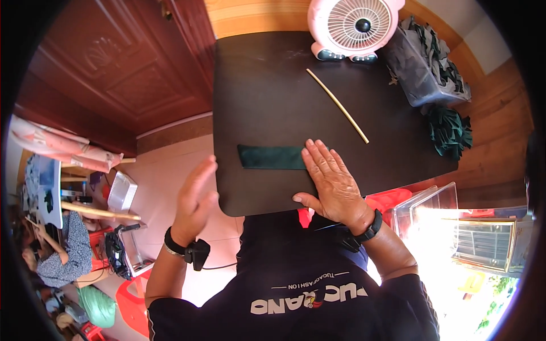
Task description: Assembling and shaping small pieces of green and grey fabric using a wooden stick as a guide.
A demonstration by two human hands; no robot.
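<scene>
A dark green strip of fabric [272,157] lies flat on the black table [267,91]. My right hand [333,182] rests palm down on the strip's right end, fingers stretched out and covering that end. My left hand [195,199] hangs in the air just off the table's left edge, its fingers extended and holding nothing. Farther back on the table, a thin pale stick [338,106] lies at a slant, touched by neither hand.
A pink fan [355,25] stands at the table's far edge. To its right is a clear bin [418,85] of grey and green cloth pieces, with a dark green fabric bundle [450,132] beside it. Clear plastic boxes [424,207] stand at the right. Another person [65,253] sits at far left.
</scene>
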